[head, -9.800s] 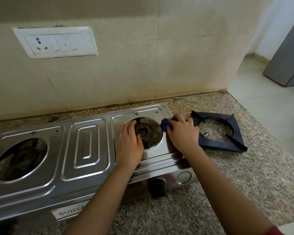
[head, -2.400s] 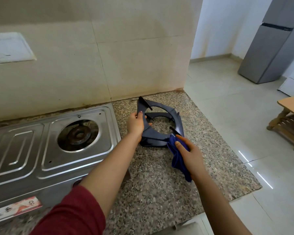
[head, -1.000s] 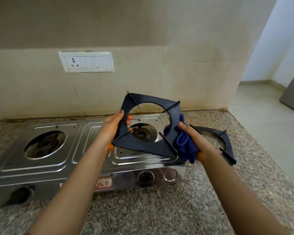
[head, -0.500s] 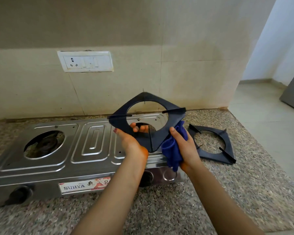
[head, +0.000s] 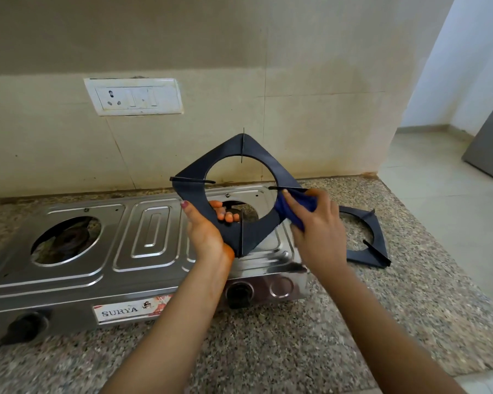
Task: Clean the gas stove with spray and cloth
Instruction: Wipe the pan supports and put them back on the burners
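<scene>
Presently: dark blue-black pan support [head: 241,177], square with round opening and four thin prongs, held tilted above gas stove [head: 143,245]. Left hand [head: 205,234] grips its lower corner; right hand [head: 316,226] presses blue cloth [head: 293,207], seemingly bunched, against its right edge.

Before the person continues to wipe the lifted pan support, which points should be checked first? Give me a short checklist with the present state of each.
1. Left hand grips the lifted pan support at its lower left edge: ok.
2. Right hand presses the blue cloth on the support's right side: ok.
3. Support is raised clear of the stove: ok.
4. Second pan support lies flat on the counter, apart from the hands: ok.
5. Spray bottle within reach: cannot tell, none in view.
6. Knobs turned off: cannot tell.
</scene>
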